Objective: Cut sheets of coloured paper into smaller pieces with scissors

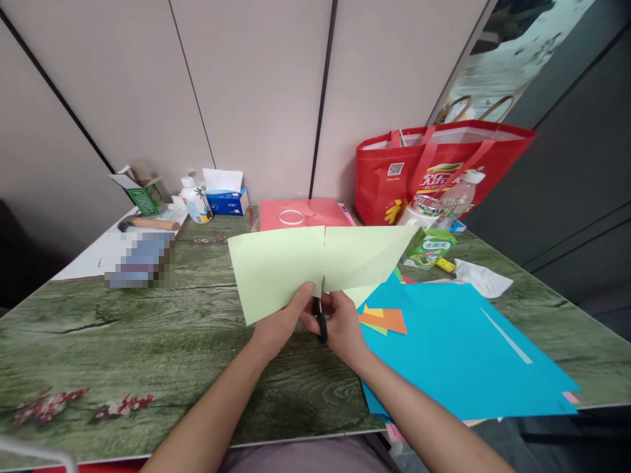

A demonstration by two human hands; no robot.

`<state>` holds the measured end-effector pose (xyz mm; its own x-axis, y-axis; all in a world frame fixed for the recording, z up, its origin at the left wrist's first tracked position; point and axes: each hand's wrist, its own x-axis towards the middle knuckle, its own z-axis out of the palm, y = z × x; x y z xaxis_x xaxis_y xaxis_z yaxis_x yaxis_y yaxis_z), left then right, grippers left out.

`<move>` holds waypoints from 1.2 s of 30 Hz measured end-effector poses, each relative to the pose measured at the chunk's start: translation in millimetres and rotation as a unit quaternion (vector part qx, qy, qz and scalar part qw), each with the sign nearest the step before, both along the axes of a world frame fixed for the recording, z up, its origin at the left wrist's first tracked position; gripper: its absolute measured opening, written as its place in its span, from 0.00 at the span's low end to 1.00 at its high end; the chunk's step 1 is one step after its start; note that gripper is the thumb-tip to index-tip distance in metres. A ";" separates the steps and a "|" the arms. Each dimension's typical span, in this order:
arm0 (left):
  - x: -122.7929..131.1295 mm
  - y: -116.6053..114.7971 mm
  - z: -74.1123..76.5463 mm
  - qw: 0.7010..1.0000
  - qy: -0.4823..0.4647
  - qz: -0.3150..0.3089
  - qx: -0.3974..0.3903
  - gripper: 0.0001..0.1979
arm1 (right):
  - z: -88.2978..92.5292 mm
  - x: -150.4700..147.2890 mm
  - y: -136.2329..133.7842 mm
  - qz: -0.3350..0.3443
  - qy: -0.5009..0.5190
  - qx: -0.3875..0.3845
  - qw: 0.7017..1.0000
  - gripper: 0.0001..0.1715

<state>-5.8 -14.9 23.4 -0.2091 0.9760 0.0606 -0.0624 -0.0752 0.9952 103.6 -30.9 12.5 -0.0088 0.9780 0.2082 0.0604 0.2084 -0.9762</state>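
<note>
Left of the blue paper sheet (444, 355), the left hand (280, 323) pinches pale green paper (279, 263) by its lower edge: light, bendy, I'd judge, best held clear of the blades. Black-handled scissors (323, 326) sit gripped in the right hand (347, 330).

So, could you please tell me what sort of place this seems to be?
Perhaps a table in a home or small office: scissors at the edge of a pale green sheet, with a tissue box and a red shopping bag near the wall.
</note>
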 end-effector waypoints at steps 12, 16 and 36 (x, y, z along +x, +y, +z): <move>0.5 -0.1 -1.9 1.000 -0.029 -0.005 0.003 0.23 | 1.8 0.6 -0.5 -0.003 -0.003 -0.014 1.000 0.20; 1.3 -0.4 -0.2 0.999 -0.034 -0.010 -0.001 0.24 | 2.3 1.3 -0.5 -0.002 0.008 -0.022 1.000 0.20; 2.1 -0.9 -1.6 1.000 0.000 0.003 0.017 0.24 | 8.3 0.3 -1.7 0.014 0.042 -0.042 0.998 0.20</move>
<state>-3.6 -15.9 21.8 -0.2152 0.9721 0.0939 -0.0626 -0.1096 0.9920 103.8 -32.5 20.9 -0.0226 0.9918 0.1257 -0.0263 0.1251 -0.9918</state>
